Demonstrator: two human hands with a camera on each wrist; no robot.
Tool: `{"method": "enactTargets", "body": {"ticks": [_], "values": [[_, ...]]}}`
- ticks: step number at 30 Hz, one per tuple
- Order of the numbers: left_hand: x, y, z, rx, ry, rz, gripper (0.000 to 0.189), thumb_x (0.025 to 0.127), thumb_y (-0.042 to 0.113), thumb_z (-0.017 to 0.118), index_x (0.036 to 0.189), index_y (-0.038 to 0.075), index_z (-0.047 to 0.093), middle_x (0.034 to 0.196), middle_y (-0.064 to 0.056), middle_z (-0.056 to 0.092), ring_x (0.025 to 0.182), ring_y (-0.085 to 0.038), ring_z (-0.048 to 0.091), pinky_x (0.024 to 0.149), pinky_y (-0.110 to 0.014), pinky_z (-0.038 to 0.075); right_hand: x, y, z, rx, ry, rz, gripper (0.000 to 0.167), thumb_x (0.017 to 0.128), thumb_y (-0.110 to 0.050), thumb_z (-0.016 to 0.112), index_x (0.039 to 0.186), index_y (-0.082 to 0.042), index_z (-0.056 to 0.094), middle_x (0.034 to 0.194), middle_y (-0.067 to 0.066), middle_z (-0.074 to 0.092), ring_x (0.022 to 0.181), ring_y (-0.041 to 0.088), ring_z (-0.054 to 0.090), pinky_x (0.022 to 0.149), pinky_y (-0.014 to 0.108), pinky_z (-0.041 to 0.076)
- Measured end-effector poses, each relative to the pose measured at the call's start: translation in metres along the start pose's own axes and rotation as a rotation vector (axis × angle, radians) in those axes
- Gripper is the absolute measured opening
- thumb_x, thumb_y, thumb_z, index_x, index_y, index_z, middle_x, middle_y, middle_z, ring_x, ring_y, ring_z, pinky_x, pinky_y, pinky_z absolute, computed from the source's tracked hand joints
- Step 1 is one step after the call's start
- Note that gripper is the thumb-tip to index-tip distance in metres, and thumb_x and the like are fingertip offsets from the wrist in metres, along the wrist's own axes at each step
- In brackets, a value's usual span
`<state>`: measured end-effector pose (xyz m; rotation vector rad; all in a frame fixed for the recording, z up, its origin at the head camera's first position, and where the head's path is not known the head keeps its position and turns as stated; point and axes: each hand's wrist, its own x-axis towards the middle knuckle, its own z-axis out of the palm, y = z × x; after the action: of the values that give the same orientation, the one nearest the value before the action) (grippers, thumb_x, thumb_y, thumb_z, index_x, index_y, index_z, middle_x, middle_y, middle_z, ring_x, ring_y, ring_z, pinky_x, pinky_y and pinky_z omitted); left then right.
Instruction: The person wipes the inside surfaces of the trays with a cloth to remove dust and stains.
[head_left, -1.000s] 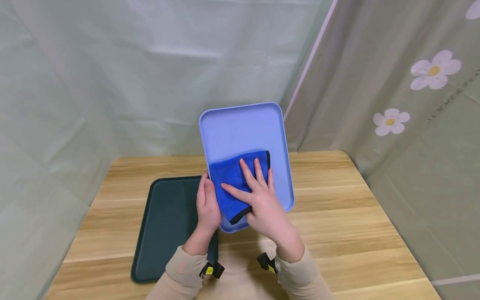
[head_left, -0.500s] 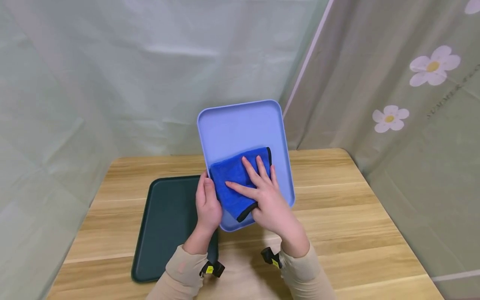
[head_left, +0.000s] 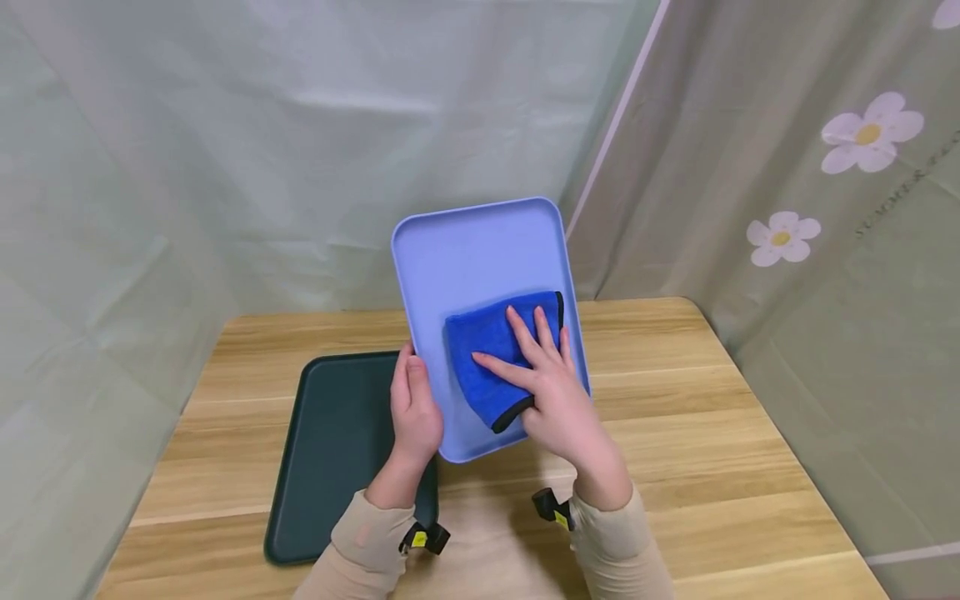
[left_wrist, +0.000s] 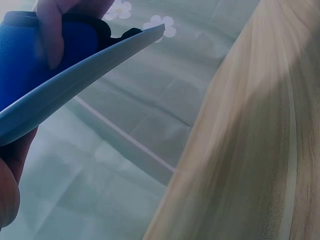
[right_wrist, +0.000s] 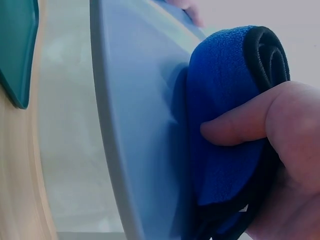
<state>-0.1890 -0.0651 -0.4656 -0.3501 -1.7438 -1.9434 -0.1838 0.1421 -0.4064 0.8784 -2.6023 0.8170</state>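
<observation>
My left hand grips the light blue tray by its left edge, thumb at the rim; its other fingers are mostly hidden behind. The tray is tilted up above the table. On its inner face lies a folded blue cloth with black edging, towards the lower right. My right hand presses the cloth against the tray with spread fingers. In the right wrist view its thumb lies against the folded cloth, holding the layers. The left wrist view catches the tray edge-on.
A dark green tray lies on the wooden table at left, partly behind my left arm. A pale curtain hangs behind the table, and a flowered one hangs at right.
My right hand has slid the cloth to the right and slightly up across the tray. My left hand keeps its hold; the tray has shifted slightly up and left.
</observation>
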Motion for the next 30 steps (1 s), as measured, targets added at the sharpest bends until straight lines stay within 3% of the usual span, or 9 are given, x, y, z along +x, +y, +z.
{"method": "enactTargets", "body": {"ticks": [13, 30], "values": [[0.0, -0.001, 0.0, -0.009, 0.007, -0.004, 0.051, 0.12, 0.026, 0.028, 0.151, -0.01, 0.045, 0.133, -0.027, 0.059, 0.112, -0.017, 0.062, 0.096, -0.028, 0.052, -0.005, 0.016, -0.005, 0.017, 0.033, 0.034, 0.107, 0.06, 0.024, 0.044, 0.148, -0.033, 0.067, 0.178, 0.003, 0.014, 0.163, 0.036, -0.005, 0.125, 0.07, -0.002], [0.001, 0.001, -0.002, -0.032, 0.025, -0.037, 0.056, 0.119, 0.034, 0.03, 0.15, -0.01, 0.045, 0.129, -0.015, 0.061, 0.108, -0.019, 0.063, 0.092, -0.029, 0.053, -0.002, 0.005, 0.001, -0.021, 0.012, 0.035, 0.111, 0.059, 0.025, 0.05, 0.151, -0.036, 0.063, 0.179, 0.004, 0.008, 0.163, 0.037, -0.01, 0.123, 0.071, -0.005]]}}
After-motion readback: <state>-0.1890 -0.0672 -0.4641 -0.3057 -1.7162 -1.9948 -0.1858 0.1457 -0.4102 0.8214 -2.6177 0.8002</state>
